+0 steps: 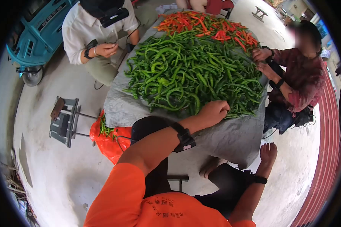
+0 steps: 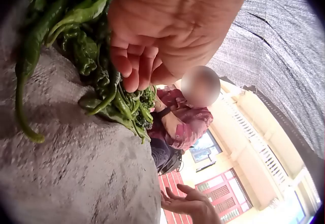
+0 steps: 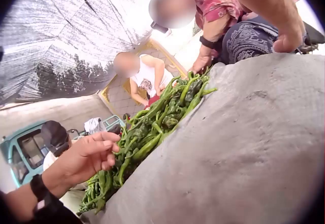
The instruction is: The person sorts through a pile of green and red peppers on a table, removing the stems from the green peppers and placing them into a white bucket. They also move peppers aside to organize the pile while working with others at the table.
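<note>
My left hand (image 1: 214,113) is over the near edge of a wide heap of green chili peppers (image 1: 201,72). Its fingers are loosely bent, and no pepper shows in them in the right wrist view, where the same left hand (image 3: 89,155) appears beside the heap. In the left wrist view, the fingertips (image 2: 132,79) hang close over the peppers at the sheet's edge. My right hand (image 1: 268,153) is off the heap, past the near right corner of the grey sheet (image 1: 231,140), fingers extended and nothing in them.
Red chilies (image 1: 204,24) cover the far end of the heap. One person (image 1: 98,30) sits at the left, another (image 1: 299,72) at the right with both hands at the heap's edge. A red plastic bag (image 1: 106,142) with green peppers and a small stool (image 1: 64,121) stand left.
</note>
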A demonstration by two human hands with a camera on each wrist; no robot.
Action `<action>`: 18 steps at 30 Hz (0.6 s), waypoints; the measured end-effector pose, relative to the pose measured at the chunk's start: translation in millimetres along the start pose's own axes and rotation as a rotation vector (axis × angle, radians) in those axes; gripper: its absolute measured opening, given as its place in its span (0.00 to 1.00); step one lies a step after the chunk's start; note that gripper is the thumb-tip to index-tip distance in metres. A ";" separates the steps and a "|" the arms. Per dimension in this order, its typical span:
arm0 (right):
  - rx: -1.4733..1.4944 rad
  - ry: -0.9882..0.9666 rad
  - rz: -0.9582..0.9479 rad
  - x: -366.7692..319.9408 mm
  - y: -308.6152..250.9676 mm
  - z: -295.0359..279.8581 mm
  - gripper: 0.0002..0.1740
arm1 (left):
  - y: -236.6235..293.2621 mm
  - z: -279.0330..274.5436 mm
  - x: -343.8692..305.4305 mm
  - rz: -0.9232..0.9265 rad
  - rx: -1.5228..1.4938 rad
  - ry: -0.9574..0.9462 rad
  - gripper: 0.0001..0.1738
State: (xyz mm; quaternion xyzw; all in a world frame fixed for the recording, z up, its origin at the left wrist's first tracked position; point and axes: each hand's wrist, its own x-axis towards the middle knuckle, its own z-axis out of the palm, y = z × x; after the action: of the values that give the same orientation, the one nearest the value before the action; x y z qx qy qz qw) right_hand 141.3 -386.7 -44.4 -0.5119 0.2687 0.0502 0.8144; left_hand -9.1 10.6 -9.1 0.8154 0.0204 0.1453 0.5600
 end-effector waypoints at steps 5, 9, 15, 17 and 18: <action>-0.091 -0.122 -0.126 -51.5 13.5 56.6 0.24 | 2.1 -3.9 -2.7 0.123 0.245 0.088 0.10; -0.209 -0.144 -0.352 -82.2 20.8 90.1 0.20 | 10.8 -21.4 0.3 0.201 0.581 0.153 0.16; -0.284 -0.212 -0.367 -106.2 26.0 114.3 0.18 | -11.5 -30.2 0.6 0.134 0.938 0.161 0.28; -0.262 -0.267 -0.284 -112.4 26.6 120.6 0.18 | -10.8 -34.0 2.8 0.086 0.998 0.178 0.25; -0.259 -0.281 -0.258 -111.2 27.8 119.9 0.18 | -8.5 -35.5 3.4 0.062 1.032 0.187 0.24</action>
State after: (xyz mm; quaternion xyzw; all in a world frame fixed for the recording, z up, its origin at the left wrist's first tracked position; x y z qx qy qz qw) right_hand 83.1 -249.0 27.4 -0.6302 0.0762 0.0504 0.7711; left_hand -13.9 46.6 -4.5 0.9690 0.1149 0.2049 0.0769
